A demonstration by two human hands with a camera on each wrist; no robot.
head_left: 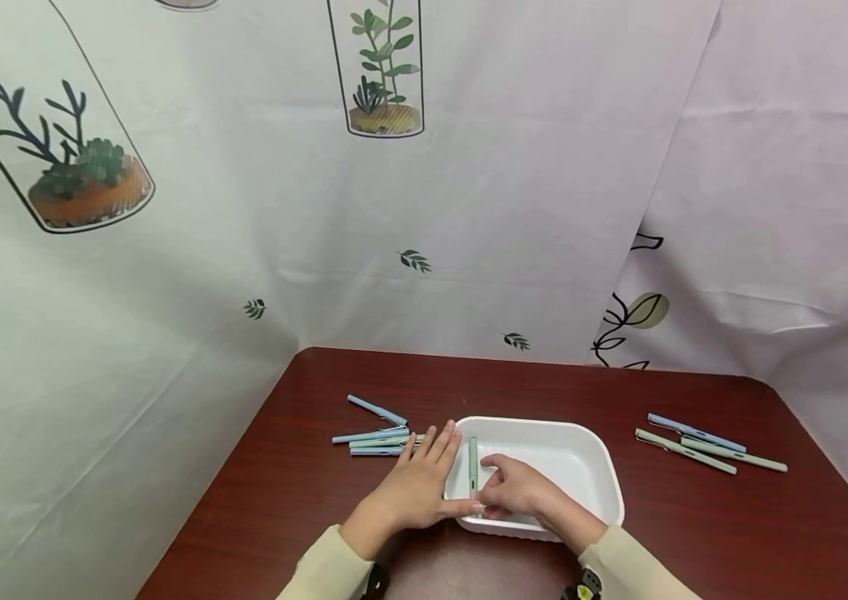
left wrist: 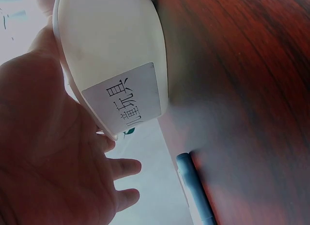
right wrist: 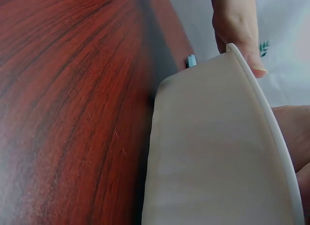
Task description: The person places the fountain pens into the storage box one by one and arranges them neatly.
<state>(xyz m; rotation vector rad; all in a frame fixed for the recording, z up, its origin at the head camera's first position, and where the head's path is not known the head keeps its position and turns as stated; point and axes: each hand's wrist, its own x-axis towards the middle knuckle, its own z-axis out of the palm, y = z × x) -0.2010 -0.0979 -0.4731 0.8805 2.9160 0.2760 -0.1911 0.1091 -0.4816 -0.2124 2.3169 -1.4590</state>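
A white tray (head_left: 562,442) sits in front of me with a pale green pen (head_left: 473,458) lying lengthwise near its left wall. My left hand (head_left: 424,483) rests along the tray's left rim, fingers straight, its thumb crossing the pen's near end. In the left wrist view the palm lies beside the tray's outer wall (left wrist: 106,36). My right hand (head_left: 517,487) reaches inside the tray with curled fingers. Its lower fingertips hold the pen's near end, while the bent index finger stands slightly apart from the pen. In the right wrist view the tray wall hides most of this hand.
Left of the tray lie several blue and green pens (head_left: 371,435), partly behind my left fingers. More blue and green pens (head_left: 709,446) lie at the right. A printed label (left wrist: 126,99) marks the tray's outside. A patterned cloth (head_left: 514,208) hangs behind the brown table (head_left: 304,500).
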